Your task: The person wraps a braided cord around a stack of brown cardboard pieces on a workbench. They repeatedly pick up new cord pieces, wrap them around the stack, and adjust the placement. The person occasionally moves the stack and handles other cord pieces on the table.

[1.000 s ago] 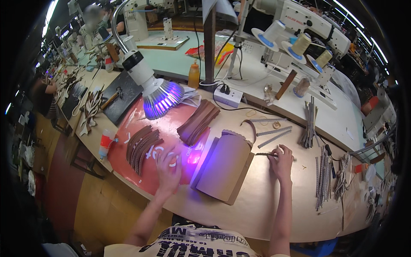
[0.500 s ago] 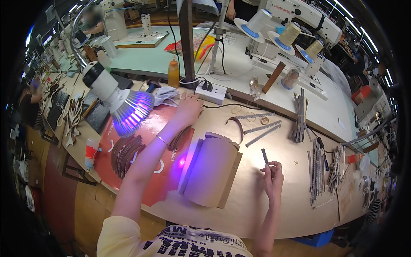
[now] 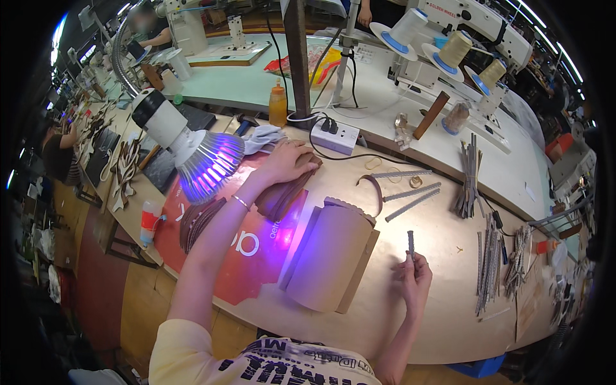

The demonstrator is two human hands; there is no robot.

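My left hand [image 3: 290,162] is closed over the far end of a stack of curved brown leather strips [image 3: 280,204], which lies on a red printed sheet [image 3: 240,273]. Part of the stack is hidden beneath my fingers. A second pile of brown strips [image 3: 197,221] sits to the left, partly covered by my forearm. Between finger and thumb, my right hand [image 3: 417,282] holds a short dark grey strip [image 3: 410,241] upright above the table. Between my hands stands a curved, cardboard-coloured block [image 3: 333,256] with a scalloped far edge. One curved brown strip [image 3: 372,192] rests just beyond it.
A lit lamp [image 3: 205,163] on a bendy neck hangs over the left side. Loose grey strips [image 3: 414,199] and a tied bundle [image 3: 470,179] lie at the right. A power strip [image 3: 335,136], an orange bottle [image 3: 278,106] and thread cones [image 3: 452,48] stand farther back.
The view has shifted, moving the scene rightward. Against the table, my left hand has shifted slightly left and more of the brown stack shows. My right hand, still holding the strip, has drawn slightly nearer.
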